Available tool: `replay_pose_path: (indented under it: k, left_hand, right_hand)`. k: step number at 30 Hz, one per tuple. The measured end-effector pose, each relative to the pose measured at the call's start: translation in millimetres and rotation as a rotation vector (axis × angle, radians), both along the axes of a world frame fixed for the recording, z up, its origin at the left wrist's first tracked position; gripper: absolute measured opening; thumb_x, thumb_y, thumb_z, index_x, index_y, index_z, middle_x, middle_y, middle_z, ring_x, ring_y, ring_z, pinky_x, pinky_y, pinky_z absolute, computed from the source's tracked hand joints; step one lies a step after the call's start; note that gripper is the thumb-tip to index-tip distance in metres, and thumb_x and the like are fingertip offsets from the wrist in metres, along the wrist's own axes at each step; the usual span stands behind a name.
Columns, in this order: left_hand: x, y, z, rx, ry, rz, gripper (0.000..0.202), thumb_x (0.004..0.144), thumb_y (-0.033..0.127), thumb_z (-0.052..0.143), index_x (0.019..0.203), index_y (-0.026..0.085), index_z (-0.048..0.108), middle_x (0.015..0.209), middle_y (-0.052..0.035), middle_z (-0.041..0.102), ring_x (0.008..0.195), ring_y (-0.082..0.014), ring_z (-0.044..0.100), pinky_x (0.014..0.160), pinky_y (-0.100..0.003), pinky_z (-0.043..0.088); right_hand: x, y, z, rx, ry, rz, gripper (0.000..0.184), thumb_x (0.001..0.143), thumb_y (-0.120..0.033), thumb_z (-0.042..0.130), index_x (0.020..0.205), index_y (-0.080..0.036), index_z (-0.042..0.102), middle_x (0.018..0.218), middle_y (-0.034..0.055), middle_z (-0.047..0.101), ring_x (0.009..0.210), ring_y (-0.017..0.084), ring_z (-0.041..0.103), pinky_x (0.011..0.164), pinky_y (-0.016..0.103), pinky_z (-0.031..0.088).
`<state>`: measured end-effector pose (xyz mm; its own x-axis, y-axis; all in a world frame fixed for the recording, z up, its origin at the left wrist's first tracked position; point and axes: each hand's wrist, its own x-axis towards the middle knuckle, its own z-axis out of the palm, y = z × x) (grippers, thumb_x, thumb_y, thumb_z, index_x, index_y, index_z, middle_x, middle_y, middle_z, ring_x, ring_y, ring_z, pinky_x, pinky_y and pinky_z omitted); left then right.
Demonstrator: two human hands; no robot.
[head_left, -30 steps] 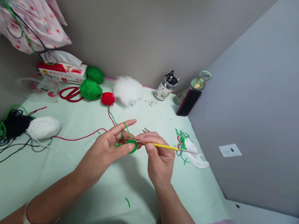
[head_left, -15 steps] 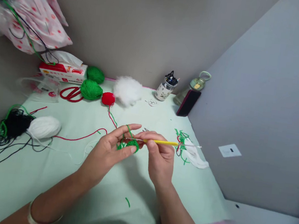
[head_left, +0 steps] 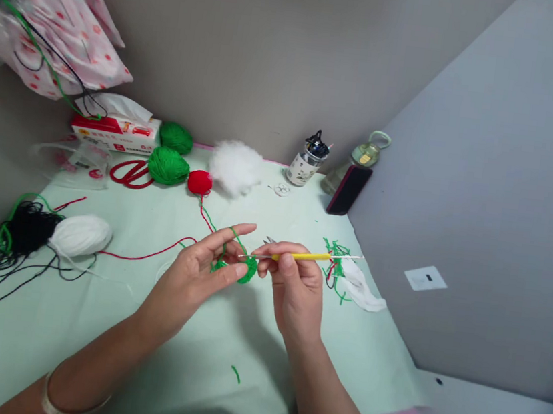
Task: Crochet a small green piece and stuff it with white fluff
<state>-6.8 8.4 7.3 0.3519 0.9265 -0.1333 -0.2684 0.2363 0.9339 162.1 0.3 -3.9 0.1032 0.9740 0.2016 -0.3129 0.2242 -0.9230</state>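
Note:
My left hand point(head_left: 194, 277) pinches a small round green crochet piece point(head_left: 247, 269) between thumb and middle fingers, with the forefinger stretched out and green yarn looped over it. My right hand point(head_left: 293, 288) is closed on a yellow-handled crochet hook point(head_left: 300, 257), whose metal tip points left into the green piece. Both hands hover above the pale green table cover point(head_left: 89, 338).
Two green yarn balls point(head_left: 168, 165), a red ball point(head_left: 199, 182), white stuffing point(head_left: 235, 167), red scissors point(head_left: 129, 172) and a tissue box point(head_left: 114, 133) lie at the back. White yarn point(head_left: 80, 235) and black yarn point(head_left: 26, 233) sit left. A jar point(head_left: 306, 163), phone point(head_left: 348, 189), bottle and yarn scraps point(head_left: 337, 268) are right.
The hook's rear end has tipped upward and its tip has drawn back slightly from the green piece. My left hand has turned the piece a little; the forefinger stays raised.

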Motion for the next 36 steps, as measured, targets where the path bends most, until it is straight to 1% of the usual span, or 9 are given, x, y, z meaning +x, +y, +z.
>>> replay_pose_path:
  k: [3, 6, 9, 15, 22, 25, 31, 33, 36]
  left_hand:
    - [0.3, 0.8, -0.3, 0.000, 0.005, -0.004, 0.053, 0.089, 0.036, 0.079, 0.140, 0.039, 0.066, 0.097, 0.0007, 0.061, 0.097, -0.0184, 0.058, 0.091, -0.032, 0.044]
    - [0.8, 0.9, 0.1, -0.014, 0.010, 0.004, 0.056, 0.089, 0.035, 0.080, 0.142, 0.036, 0.064, 0.098, -0.0001, 0.063, 0.097, -0.0188, 0.059, 0.092, -0.033, 0.044]
    - [1.4, 0.4, 1.6, -0.034, -0.004, -0.001, 0.058, 0.088, 0.034, 0.080, 0.143, 0.033, 0.064, 0.093, -0.0002, 0.064, 0.096, -0.0199, 0.061, 0.093, -0.035, 0.046]
    - [2.7, 0.8, 3.3, -0.062, -0.063, -0.030, 0.046, 0.085, 0.031, 0.082, 0.130, 0.032, 0.073, 0.089, 0.0011, 0.060, 0.088, -0.0165, 0.060, 0.088, -0.032, 0.049]
    - [2.2, 0.4, 2.6, -0.057, -0.044, -0.026, 0.044, 0.085, 0.032, 0.083, 0.128, 0.033, 0.075, 0.090, 0.0007, 0.060, 0.088, -0.0165, 0.058, 0.087, -0.032, 0.049]
    - [2.0, -0.2, 2.3, -0.060, -0.054, -0.023, 0.053, 0.084, 0.030, 0.084, 0.136, 0.034, 0.070, 0.089, 0.0012, 0.059, 0.089, -0.0168, 0.058, 0.087, -0.033, 0.049]
    - [0.2, -0.2, 4.3, -0.045, -0.029, -0.023, 0.079, 0.085, 0.032, 0.084, 0.156, 0.036, 0.049, 0.093, 0.0000, 0.064, 0.090, -0.0181, 0.059, 0.087, -0.035, 0.047]
    - [-0.5, -0.3, 4.7, -0.038, -0.022, -0.025, 0.082, 0.085, 0.033, 0.083, 0.158, 0.034, 0.046, 0.096, -0.0012, 0.067, 0.089, -0.0180, 0.058, 0.086, -0.034, 0.047]
    - [-0.5, -0.4, 4.3, -0.026, -0.037, -0.024, 0.079, 0.086, 0.034, 0.082, 0.157, 0.033, 0.048, 0.098, -0.0021, 0.068, 0.089, -0.0180, 0.058, 0.087, -0.034, 0.046]
  right_hand:
    - [-0.8, -0.3, 0.8, -0.012, 0.002, -0.012, 0.018, 0.094, -0.040, 0.072, 0.090, -0.024, 0.080, 0.085, 0.0037, 0.077, 0.069, 0.015, 0.065, 0.066, 0.030, 0.055]
    - [-0.7, -1.1, -0.2, -0.002, -0.003, -0.004, 0.018, 0.095, -0.040, 0.071, 0.091, -0.025, 0.080, 0.085, 0.0034, 0.077, 0.070, 0.015, 0.065, 0.066, 0.030, 0.054]
    - [-0.2, -2.7, -2.6, 0.036, -0.040, 0.003, 0.015, 0.097, -0.037, 0.069, 0.095, -0.026, 0.080, 0.087, 0.0027, 0.077, 0.072, 0.014, 0.064, 0.069, 0.030, 0.053]
    - [-0.9, -4.8, -4.3, 0.060, -0.101, -0.039, 0.018, 0.098, -0.038, 0.067, 0.097, -0.025, 0.079, 0.093, 0.0040, 0.078, 0.073, 0.015, 0.065, 0.072, 0.032, 0.054]
    - [-1.1, -5.4, -3.8, 0.064, -0.126, -0.085, 0.018, 0.098, -0.037, 0.067, 0.096, -0.025, 0.079, 0.092, 0.0041, 0.076, 0.073, 0.016, 0.066, 0.074, 0.034, 0.054]
    - [-0.4, -5.3, -4.1, 0.064, -0.109, -0.057, 0.017, 0.098, -0.037, 0.068, 0.096, -0.026, 0.080, 0.091, 0.0034, 0.076, 0.075, 0.016, 0.066, 0.074, 0.033, 0.054]
    - [-0.6, -5.2, -3.9, 0.069, -0.123, 0.012, 0.018, 0.098, -0.039, 0.068, 0.097, -0.028, 0.081, 0.090, 0.0035, 0.076, 0.082, 0.019, 0.069, 0.075, 0.034, 0.057]
    - [-0.6, -5.4, -3.0, 0.117, -0.160, 0.004, 0.014, 0.097, -0.037, 0.069, 0.098, -0.030, 0.082, 0.092, 0.0037, 0.077, 0.088, 0.020, 0.070, 0.078, 0.035, 0.056]
    - [0.6, -5.9, 0.7, 0.202, -0.249, -0.002, 0.013, 0.095, -0.030, 0.071, 0.102, -0.032, 0.082, 0.095, 0.0038, 0.077, 0.093, 0.020, 0.070, 0.083, 0.036, 0.056]
